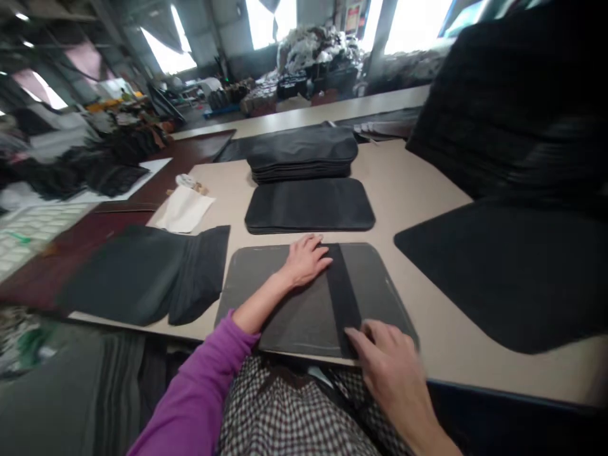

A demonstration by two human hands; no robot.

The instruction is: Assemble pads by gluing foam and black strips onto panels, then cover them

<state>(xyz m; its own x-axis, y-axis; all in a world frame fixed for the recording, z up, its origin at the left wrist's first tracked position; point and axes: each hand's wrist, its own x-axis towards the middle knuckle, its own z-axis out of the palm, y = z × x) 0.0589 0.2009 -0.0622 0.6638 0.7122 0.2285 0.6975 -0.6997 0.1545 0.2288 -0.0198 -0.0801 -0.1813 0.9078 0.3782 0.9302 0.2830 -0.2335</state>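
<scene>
A dark grey rounded panel (294, 316) lies flat in front of me at the table's near edge. Across it, right of its middle, runs a black strip (344, 297) from the far edge to the near edge. My left hand (306, 261) rests flat on the panel, fingers spread, with its fingertips reaching the strip's far end. At the near end, my right hand (387, 358) has its fingers curled and its thumb and forefinger closed at the strip's edge. Slight blur covers that hand, and its fingertips are partly hidden.
Beyond the panel lie a low stack of black rounded pieces (308, 206) and a taller black stack (304, 152). Large black sheets (513, 272) cover the right side. Dark folded pieces (199, 275) and a white paper (185, 209) lie at left on the beige tabletop (441, 335).
</scene>
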